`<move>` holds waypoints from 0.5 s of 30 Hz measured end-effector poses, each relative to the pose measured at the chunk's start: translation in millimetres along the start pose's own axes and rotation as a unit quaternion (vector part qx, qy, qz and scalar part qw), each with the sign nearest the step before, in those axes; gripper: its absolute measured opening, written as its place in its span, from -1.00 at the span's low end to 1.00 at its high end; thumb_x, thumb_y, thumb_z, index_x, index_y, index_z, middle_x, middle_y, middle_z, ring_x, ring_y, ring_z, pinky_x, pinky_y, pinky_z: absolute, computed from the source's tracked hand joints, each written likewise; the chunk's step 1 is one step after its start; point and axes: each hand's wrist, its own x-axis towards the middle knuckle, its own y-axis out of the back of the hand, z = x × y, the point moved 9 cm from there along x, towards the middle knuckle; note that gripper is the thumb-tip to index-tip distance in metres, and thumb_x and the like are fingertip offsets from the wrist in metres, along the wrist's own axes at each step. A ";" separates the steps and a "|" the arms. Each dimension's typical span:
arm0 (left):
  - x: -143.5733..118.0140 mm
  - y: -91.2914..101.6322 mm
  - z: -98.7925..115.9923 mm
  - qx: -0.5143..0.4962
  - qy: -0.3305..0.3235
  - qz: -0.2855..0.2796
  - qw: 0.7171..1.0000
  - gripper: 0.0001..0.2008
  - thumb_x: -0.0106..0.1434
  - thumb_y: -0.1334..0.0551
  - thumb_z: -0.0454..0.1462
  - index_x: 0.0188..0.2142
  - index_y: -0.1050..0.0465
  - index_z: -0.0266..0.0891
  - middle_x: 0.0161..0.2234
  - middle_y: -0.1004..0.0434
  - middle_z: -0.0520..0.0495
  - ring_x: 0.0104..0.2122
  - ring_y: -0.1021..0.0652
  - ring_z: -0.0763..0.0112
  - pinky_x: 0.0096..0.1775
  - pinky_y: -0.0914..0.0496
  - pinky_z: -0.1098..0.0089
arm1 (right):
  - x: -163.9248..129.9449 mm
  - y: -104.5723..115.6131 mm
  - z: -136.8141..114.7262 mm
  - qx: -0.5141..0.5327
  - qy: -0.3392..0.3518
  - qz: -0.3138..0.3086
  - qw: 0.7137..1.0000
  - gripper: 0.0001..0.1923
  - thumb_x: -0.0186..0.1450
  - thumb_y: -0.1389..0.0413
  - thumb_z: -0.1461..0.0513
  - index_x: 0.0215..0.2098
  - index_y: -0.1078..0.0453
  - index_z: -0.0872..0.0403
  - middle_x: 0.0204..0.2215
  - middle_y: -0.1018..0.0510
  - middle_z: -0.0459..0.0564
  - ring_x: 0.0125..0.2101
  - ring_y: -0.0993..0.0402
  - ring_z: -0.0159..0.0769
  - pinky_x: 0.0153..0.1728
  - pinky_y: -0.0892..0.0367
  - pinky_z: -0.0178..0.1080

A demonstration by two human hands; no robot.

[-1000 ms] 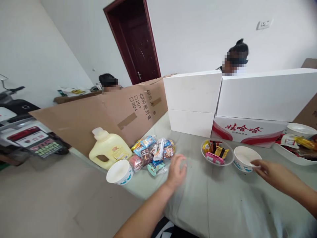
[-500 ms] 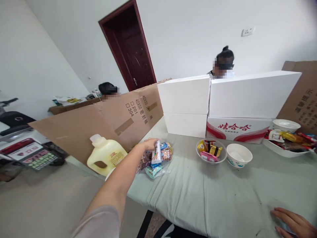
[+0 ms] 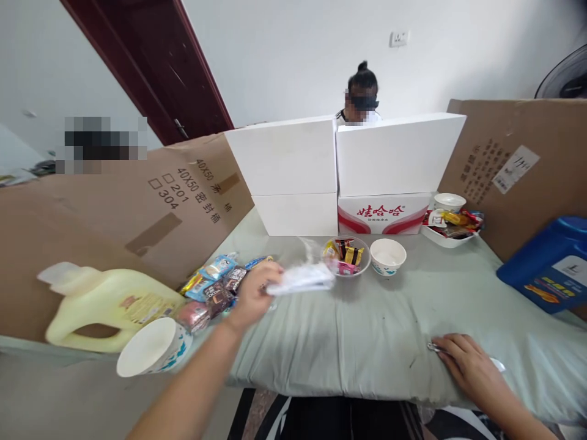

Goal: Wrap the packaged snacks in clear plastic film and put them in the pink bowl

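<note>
My left hand [image 3: 252, 296] grips a white snack packet [image 3: 302, 279], blurred, held just above the grey-green table cloth [image 3: 367, 330]. It hovers right of a pile of small wrapped snacks [image 3: 215, 284]. The packet points toward a clear bowl of sweets [image 3: 346, 255] and a white paper bowl [image 3: 387, 255] beside it. My right hand [image 3: 468, 366] lies flat on the cloth near the front edge, over something small and shiny that I cannot identify.
A yellow jug [image 3: 107, 302] and a paper cup [image 3: 151, 347] stand at the left. Cardboard sheets [image 3: 151, 201] and white boxes [image 3: 339, 165] wall the table. A blue container [image 3: 548, 263] is at right, a tray of snacks [image 3: 452, 223] behind. A person sits beyond the boxes.
My left hand lifted the white packet out of the snack pile and carried it rightward. My right hand shifted left along the table's front edge. The view swung right.
</note>
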 end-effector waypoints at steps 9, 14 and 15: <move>-87.9 -144.8 23.1 0.047 -0.121 -0.152 0.980 -0.63 0.20 -0.02 -0.50 -0.19 -0.50 -0.12 -0.17 -0.54 -0.10 0.02 -0.42 0.19 0.04 -0.31 0.10 | -0.1 1.1 -12.7 -0.006 -0.007 -0.028 1.000 -0.67 0.40 0.11 0.10 -0.10 -0.44 0.00 -0.22 -0.51 0.07 -0.20 -0.46 -0.17 -0.11 -0.36 -0.10; -92.1 -130.3 34.2 0.024 -0.073 -0.099 0.992 -0.61 0.21 -0.01 -0.48 -0.08 -0.45 -0.16 -0.11 -0.49 -0.15 -0.08 -0.46 0.20 -0.03 -0.39 0.13 | 28.2 -24.1 -41.6 -0.017 -0.074 -0.115 0.991 -0.59 0.39 0.21 0.22 0.06 -0.35 0.09 -0.20 -0.46 0.11 -0.29 -0.51 -0.21 -0.24 -0.39 -0.17; -92.7 -133.2 37.7 0.023 -0.062 -0.093 0.993 -0.62 0.23 -0.02 -0.46 -0.05 -0.42 -0.17 -0.08 -0.47 -0.16 -0.08 -0.45 0.19 -0.02 -0.40 0.11 | 36.4 -30.2 -49.4 -0.014 -0.084 -0.135 0.987 -0.60 0.38 0.16 0.20 0.09 -0.33 0.10 -0.16 -0.46 0.13 -0.27 -0.51 -0.20 -0.23 -0.38 -0.17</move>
